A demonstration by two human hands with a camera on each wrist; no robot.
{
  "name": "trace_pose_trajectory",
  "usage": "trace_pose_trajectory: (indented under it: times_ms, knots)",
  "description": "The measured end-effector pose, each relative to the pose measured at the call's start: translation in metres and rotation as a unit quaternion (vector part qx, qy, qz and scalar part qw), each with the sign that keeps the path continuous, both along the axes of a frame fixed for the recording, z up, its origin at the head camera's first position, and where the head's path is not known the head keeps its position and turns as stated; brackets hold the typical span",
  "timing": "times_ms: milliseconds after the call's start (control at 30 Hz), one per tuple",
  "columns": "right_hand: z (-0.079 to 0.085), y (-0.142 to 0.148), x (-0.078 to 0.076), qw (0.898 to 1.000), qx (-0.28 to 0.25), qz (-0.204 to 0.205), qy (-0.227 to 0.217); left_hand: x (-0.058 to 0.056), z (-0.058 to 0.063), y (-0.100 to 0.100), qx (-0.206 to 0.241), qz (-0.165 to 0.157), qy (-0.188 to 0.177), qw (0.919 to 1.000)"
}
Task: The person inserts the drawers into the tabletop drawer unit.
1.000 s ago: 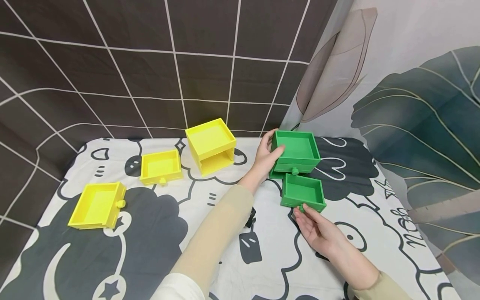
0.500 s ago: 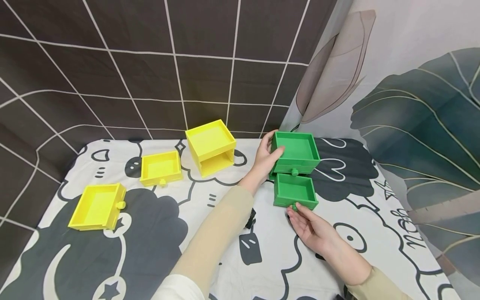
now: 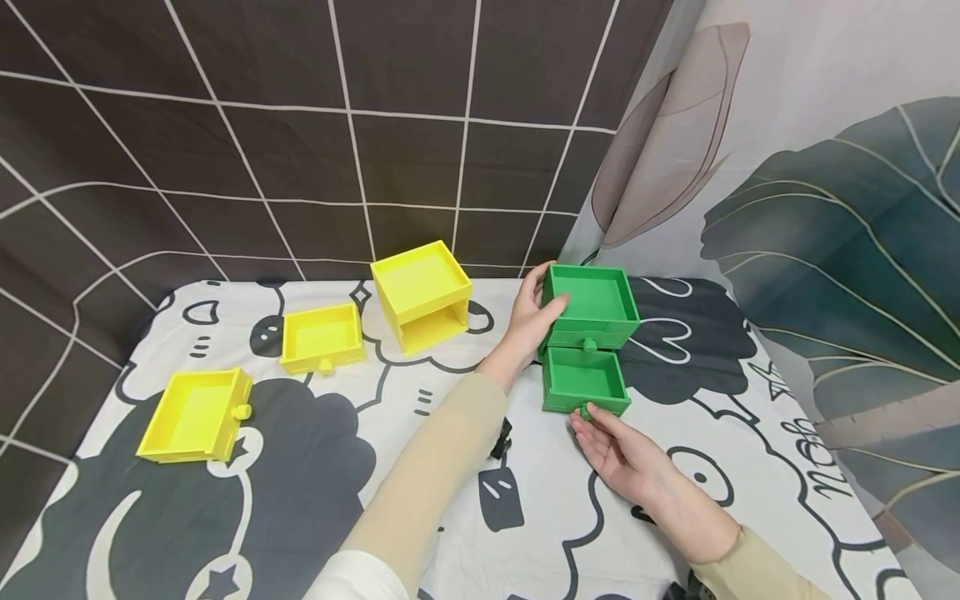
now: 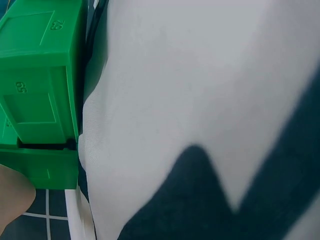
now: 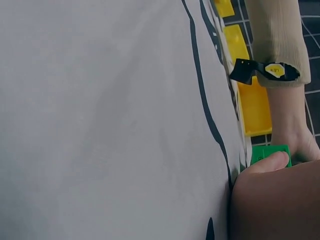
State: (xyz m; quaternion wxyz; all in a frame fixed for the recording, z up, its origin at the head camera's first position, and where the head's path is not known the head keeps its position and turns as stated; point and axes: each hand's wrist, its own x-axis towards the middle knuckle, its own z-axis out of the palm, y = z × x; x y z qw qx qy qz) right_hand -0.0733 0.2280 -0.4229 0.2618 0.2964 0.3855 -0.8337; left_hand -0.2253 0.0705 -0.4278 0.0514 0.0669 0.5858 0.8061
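In the head view, my left hand [image 3: 529, 323] grips the left side of a small green cabinet [image 3: 591, 293], its thumb over the top rim. An upper drawer front with a round knob [image 3: 589, 344] sits flush in the cabinet. Below it, a green drawer [image 3: 583, 377] juts forward from the lower opening, its back end hidden under the cabinet. My right hand [image 3: 628, 460] pinches that drawer's knob [image 3: 586, 412] between thumb and fingers. The left wrist view shows the drawer's outer surface [image 4: 37, 100] beside the cabinet's edge [image 4: 52, 172].
A yellow cabinet [image 3: 422, 283] with an open lower slot stands left of the green one. Two yellow drawers, one smaller [image 3: 322, 333] and one nearer [image 3: 193, 412], lie farther left on the patterned cloth [image 3: 420, 517]. A dark checked curtain [image 3: 300, 150] hangs behind.
My right hand has moved the green drawer left and slightly back, so it now lines up with the cabinet's lower opening. My left hand stays on the cabinet.
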Motion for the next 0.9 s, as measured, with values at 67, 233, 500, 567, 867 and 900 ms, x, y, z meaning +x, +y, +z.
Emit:
trace_pose_trajectory:
  times_ms: [67, 233, 500, 567, 867, 900]
  knots:
    - [0.000, 0.000, -0.001, 1.000, -0.001, 0.002, 0.001, 0.000, 0.000, 0.000, -0.001, -0.001, 0.000, 1.0000]
    - [0.000, 0.003, -0.003, 1.000, -0.008, 0.006, 0.005, 0.002, 0.000, 0.000, -0.004, -0.002, -0.002, 1.0000]
    - [0.000, 0.007, -0.006, 1.000, -0.004, 0.013, 0.014, 0.002, 0.001, 0.000, 0.000, -0.003, 0.000, 1.0000]
    - [0.001, 0.008, -0.006, 1.000, -0.002, 0.016, 0.015, 0.002, 0.001, 0.000, -0.002, -0.002, -0.003, 1.0000]
    - [0.003, 0.013, -0.007, 0.999, -0.008, 0.028, 0.017, 0.001, 0.002, -0.001, 0.000, -0.002, -0.004, 1.0000]
    - [0.003, 0.013, -0.007, 0.999, -0.008, 0.029, 0.018, 0.001, 0.002, -0.001, -0.001, -0.002, -0.003, 1.0000]
